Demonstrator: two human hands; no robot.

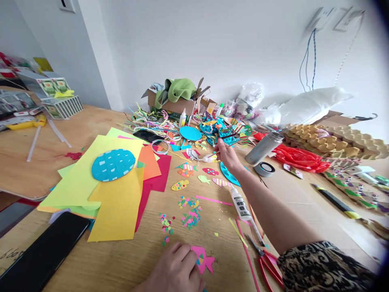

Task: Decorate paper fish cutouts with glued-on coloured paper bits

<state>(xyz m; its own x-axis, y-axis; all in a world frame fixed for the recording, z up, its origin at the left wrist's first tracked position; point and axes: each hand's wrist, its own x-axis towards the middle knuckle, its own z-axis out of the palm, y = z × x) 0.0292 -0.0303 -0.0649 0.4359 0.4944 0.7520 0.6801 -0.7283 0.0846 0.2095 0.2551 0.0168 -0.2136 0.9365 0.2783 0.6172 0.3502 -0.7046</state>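
My left hand (178, 265) rests at the front edge of the table, fingers curled over the left side of a pink paper fish (208, 263). Small colored paper pieces are stuck on the fish. My right hand (226, 155) reaches across to the far side, its fingers closed together near a small white bottle (209, 158); what they pinch is too small to make out. Several decorated paper fish, such as a yellow dotted one (180, 185), lie in front of it. Confetti (191, 218) is scattered between the hands. A glue bottle (240, 206) lies under my right forearm.
Red-handled scissors (266, 263) lie at the front right. A phone (45, 251) and colored paper sheets (118, 211) with a blue oval (113, 165) are on the left. A metal flask (263, 149), tape roll (264, 169) and box cutter (336, 200) lie right.
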